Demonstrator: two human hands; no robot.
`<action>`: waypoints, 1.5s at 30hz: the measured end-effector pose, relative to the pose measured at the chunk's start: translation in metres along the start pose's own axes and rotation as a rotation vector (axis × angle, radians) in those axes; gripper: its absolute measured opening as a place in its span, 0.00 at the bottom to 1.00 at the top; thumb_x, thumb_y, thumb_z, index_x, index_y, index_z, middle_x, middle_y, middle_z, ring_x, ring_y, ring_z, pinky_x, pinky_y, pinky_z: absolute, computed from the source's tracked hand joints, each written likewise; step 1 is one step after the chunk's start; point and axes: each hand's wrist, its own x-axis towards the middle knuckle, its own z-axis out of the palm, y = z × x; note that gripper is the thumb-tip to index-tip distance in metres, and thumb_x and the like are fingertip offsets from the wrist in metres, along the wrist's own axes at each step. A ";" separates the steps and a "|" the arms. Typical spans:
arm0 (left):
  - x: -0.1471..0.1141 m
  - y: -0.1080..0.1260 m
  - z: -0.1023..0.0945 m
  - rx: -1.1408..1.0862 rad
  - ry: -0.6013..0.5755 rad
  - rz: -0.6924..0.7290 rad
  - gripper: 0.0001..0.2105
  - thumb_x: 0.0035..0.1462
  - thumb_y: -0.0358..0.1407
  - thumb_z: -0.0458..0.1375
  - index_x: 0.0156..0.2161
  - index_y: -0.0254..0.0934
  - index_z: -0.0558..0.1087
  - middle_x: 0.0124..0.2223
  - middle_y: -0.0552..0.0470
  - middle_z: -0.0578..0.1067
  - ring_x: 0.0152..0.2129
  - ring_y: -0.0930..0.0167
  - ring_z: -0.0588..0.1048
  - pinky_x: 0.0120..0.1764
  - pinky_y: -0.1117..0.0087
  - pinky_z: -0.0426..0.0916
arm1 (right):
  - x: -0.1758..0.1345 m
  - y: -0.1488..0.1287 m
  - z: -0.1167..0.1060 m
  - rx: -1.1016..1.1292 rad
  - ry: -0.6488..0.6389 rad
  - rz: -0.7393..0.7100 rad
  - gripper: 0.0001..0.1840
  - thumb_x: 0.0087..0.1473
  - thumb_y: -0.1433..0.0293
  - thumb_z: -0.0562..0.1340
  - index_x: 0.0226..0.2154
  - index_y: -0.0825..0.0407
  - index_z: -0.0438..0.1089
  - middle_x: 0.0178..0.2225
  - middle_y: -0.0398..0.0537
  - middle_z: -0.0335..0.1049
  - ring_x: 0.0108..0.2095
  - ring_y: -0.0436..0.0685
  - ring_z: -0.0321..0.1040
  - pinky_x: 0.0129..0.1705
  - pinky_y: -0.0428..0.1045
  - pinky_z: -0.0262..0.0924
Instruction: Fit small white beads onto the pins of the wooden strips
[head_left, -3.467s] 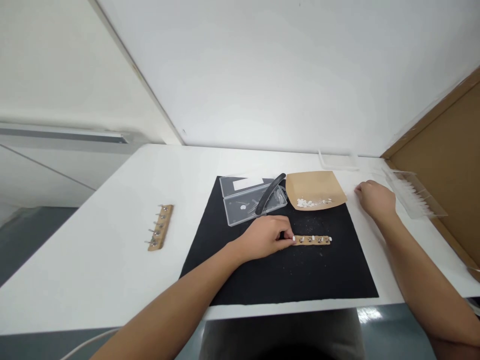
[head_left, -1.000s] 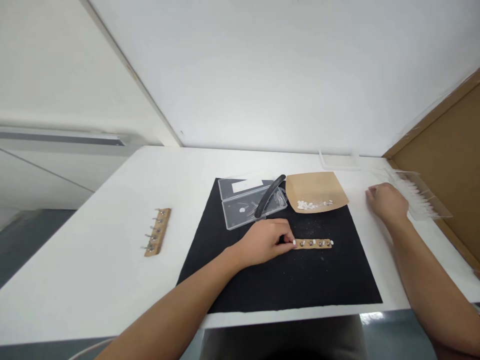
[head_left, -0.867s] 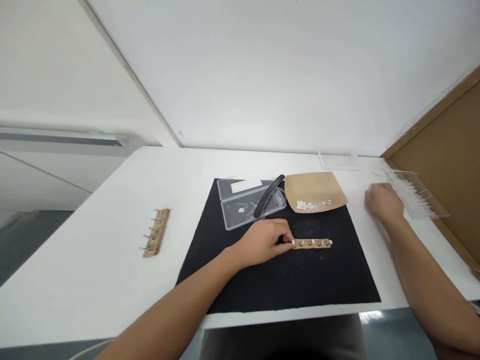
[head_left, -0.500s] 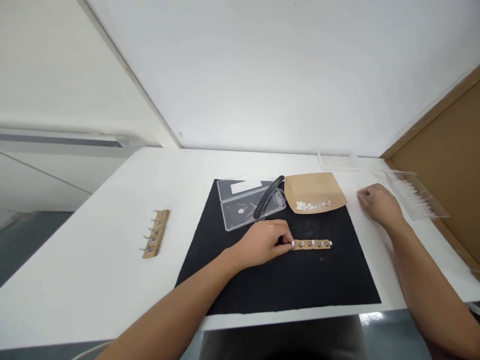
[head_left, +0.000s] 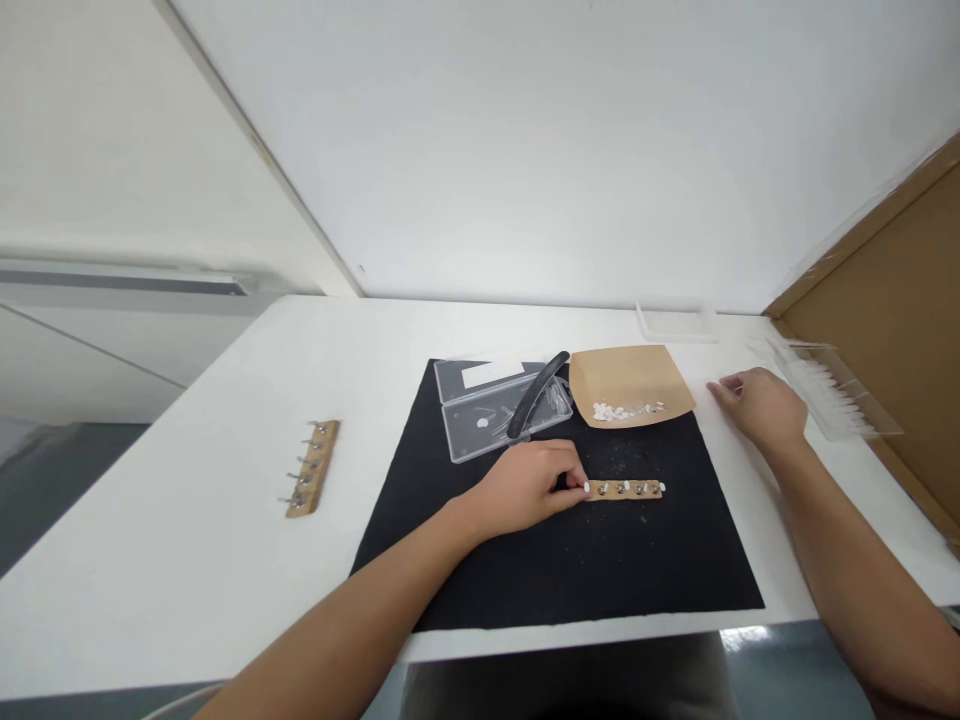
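Note:
My left hand (head_left: 534, 488) pinches the left end of a small wooden strip (head_left: 628, 490) between thumb and fingertips. Several metal clips and small white oval pieces sit along the strip, which lies on a black mat (head_left: 592, 580). One white piece (head_left: 586, 487) shows right at my left fingertips. Over the white table, to the right of a brown paper tray (head_left: 630, 370), is my right hand (head_left: 761, 405). Its thumb and forefinger are closed together; anything between them is too small to make out. White bits (head_left: 615, 411) lie in the tray's near part.
A clear plastic case (head_left: 465, 440) lies open on the mat, with a black curved nail file (head_left: 536, 395) across it. A second wooden strip (head_left: 313, 468) with metal clips rests at left. Clear boxes of white pieces (head_left: 829, 395) stand at right, beside a cardboard wall (head_left: 892, 320).
My right hand has shifted slightly left, its fingertips nearer the paper tray. My left hand keeps its hold on the wooden strip.

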 end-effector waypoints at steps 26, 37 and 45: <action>-0.001 0.002 0.000 -0.004 -0.007 -0.022 0.02 0.64 0.32 0.66 0.40 0.38 0.81 0.38 0.54 0.78 0.29 0.74 0.73 0.33 0.74 0.62 | 0.003 -0.010 -0.003 -0.032 0.007 -0.117 0.18 0.67 0.57 0.58 0.47 0.47 0.80 0.53 0.54 0.76 0.51 0.67 0.72 0.41 0.55 0.63; 0.000 0.001 0.000 -0.005 -0.001 -0.004 0.01 0.63 0.32 0.67 0.40 0.38 0.81 0.37 0.55 0.78 0.27 0.76 0.72 0.32 0.74 0.62 | 0.011 -0.008 -0.005 -0.070 -0.023 -0.097 0.14 0.67 0.62 0.59 0.41 0.48 0.81 0.47 0.54 0.77 0.45 0.65 0.72 0.35 0.53 0.57; 0.001 0.001 0.000 -0.008 0.013 0.005 0.00 0.63 0.31 0.67 0.39 0.38 0.81 0.37 0.55 0.78 0.26 0.76 0.71 0.32 0.75 0.62 | 0.013 -0.010 -0.002 -0.083 0.000 -0.123 0.15 0.67 0.64 0.56 0.41 0.49 0.79 0.47 0.54 0.77 0.44 0.63 0.72 0.33 0.52 0.54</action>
